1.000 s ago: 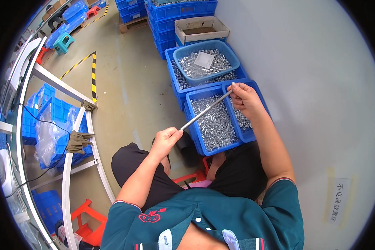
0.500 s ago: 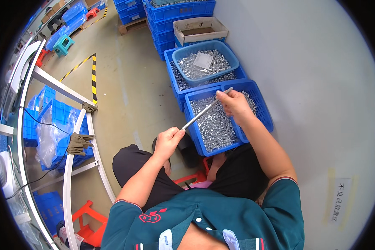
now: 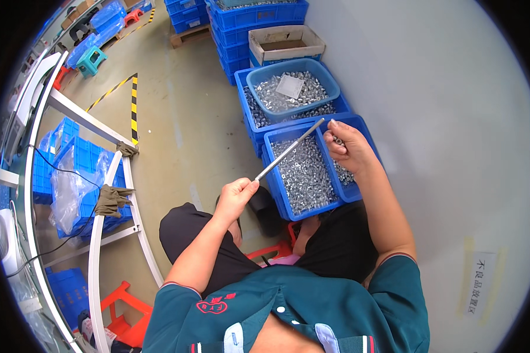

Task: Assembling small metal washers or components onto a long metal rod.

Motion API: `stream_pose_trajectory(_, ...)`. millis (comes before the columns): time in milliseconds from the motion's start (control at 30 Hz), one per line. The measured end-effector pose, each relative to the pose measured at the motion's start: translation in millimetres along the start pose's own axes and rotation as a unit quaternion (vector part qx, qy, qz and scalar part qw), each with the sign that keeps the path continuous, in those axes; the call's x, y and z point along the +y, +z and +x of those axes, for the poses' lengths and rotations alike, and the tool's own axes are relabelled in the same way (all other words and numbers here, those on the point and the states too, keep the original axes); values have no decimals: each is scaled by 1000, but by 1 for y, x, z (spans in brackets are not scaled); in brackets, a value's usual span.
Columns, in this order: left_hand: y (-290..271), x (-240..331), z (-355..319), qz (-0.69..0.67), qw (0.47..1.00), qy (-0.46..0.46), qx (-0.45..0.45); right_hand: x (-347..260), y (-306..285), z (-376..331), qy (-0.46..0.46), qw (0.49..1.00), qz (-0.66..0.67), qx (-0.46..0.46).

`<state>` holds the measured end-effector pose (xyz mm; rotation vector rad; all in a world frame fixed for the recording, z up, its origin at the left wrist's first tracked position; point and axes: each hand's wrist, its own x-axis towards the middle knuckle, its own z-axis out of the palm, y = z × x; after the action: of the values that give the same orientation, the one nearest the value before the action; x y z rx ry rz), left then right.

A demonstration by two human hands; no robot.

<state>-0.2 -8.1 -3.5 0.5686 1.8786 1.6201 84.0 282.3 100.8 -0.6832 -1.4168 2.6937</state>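
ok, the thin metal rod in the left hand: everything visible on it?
The thin, straight, silvery metal rod looks plain and bare. The left hand grips its lower end; it slants up and right over the blue plastic crate of small metal parts. Its tip ends just left of the right hand; contact cannot be told.

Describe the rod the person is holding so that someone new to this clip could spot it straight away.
Start at the grey wall on the right and find the blue crate of small silvery metal parts on the floor beside it. The thin metal rod slants above that crate's left edge, its lower end gripped in the left hand, its upper end near the right hand. It is the only long, straight piece among tiny loose parts.
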Motion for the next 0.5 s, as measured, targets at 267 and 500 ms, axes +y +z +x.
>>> stream_pose_trajectory(267, 0, 4, -3, 21, 1000, -2, -17, -2, -3, 0, -13, 998, 55, 35)
stream_pose_trajectory(500, 2, 3, -4, 39, 999, -10, -19, 7, 6, 4, -34, 998, -12, 59)
